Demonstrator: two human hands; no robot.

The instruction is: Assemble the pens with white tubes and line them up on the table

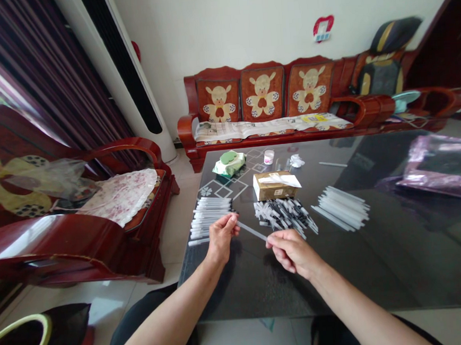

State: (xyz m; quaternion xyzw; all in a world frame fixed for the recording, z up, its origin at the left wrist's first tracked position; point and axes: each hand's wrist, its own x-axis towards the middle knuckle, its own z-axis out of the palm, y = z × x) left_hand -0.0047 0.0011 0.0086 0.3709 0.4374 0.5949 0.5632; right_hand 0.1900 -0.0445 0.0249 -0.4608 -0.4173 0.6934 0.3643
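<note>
Above the glossy dark desk (389, 266), one slim, translucent white plastic tube (252, 231) spans two bare hands, its far end pinched by the left hand (221, 237) and its near end by the right hand (291, 251), thumbs against fingers. It should handle as very light, fairly stiff and a little slippery, liable to roll or bend under a hard squeeze; light fingertip holds near the ends look best.

Counting: one held tube; one row of white-barrelled pens (210, 217) beside the left hand, perhaps ten, overlapping; one jumble of small black-and-white pen parts (285, 216), too tangled to count; one stack of matching tubes (343, 209), a dozen or more; one lone thin stick (332, 164); one gold-brown tissue box (269, 190); one green-and-white wipes pack (230, 167); one small whitish tub (268, 157); one crumpled white tissue (296, 161).
</note>
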